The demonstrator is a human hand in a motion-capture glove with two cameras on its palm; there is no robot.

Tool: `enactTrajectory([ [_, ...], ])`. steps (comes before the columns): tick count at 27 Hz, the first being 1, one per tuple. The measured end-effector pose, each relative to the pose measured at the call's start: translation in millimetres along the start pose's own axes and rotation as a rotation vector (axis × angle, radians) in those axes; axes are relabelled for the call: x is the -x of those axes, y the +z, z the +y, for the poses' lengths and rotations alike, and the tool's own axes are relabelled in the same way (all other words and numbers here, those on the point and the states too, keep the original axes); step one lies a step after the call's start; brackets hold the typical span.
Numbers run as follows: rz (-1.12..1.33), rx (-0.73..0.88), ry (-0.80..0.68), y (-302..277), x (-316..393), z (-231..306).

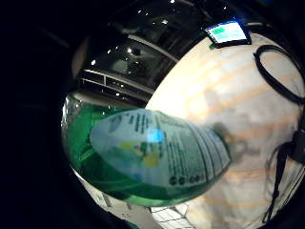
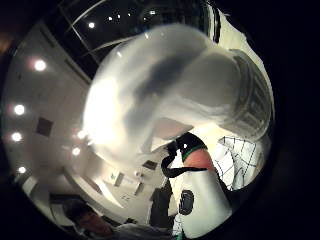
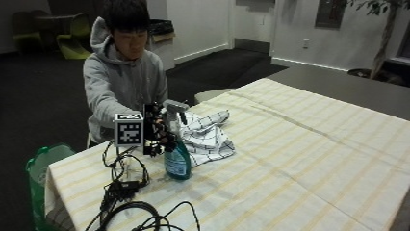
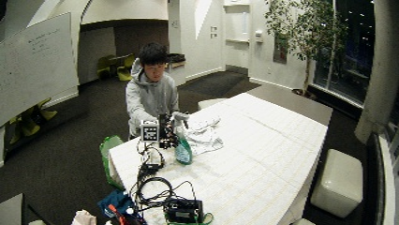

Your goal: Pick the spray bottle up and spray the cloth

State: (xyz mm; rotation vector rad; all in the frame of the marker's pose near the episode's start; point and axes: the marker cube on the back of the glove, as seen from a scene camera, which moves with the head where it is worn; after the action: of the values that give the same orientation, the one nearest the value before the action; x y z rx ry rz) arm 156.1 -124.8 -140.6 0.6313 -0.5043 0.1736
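A spray bottle (image 3: 177, 162) with blue-green liquid and a white spray head (image 3: 174, 107) stands upright near the table's left front corner. My gloved right hand (image 3: 158, 134) grips its neck from the left, just under the head. Whether the bottle's base touches the table I cannot tell. The white cloth (image 3: 206, 134) with a black grid lies crumpled right behind and beside the bottle. The little finger side palm view is filled by the green bottle body and its label (image 1: 157, 152). In the thumb side palm view the spray head (image 2: 165, 85) looms close, with the cloth (image 2: 242, 155) beyond it.
A cream striped tablecloth (image 3: 301, 159) covers the table. Black cables (image 3: 128, 192) lie tangled at the near left corner, and a black device (image 4: 184, 211) sits at the table's end. A green bag (image 3: 44, 166) hangs by the left edge.
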Motion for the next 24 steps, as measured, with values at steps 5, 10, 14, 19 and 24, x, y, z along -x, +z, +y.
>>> enactTrajectory([
  [5,0.019,-0.036,0.026,4.6,0.0,-12.5],
  [10,0.027,-0.067,0.048,7.9,0.4,-26.8],
  [14,0.007,-0.034,0.056,15.1,1.0,-35.4],
  [19,0.014,0.097,0.013,28.6,3.3,-45.2],
  [24,0.221,0.415,-0.061,47.7,28.4,-44.8],
])
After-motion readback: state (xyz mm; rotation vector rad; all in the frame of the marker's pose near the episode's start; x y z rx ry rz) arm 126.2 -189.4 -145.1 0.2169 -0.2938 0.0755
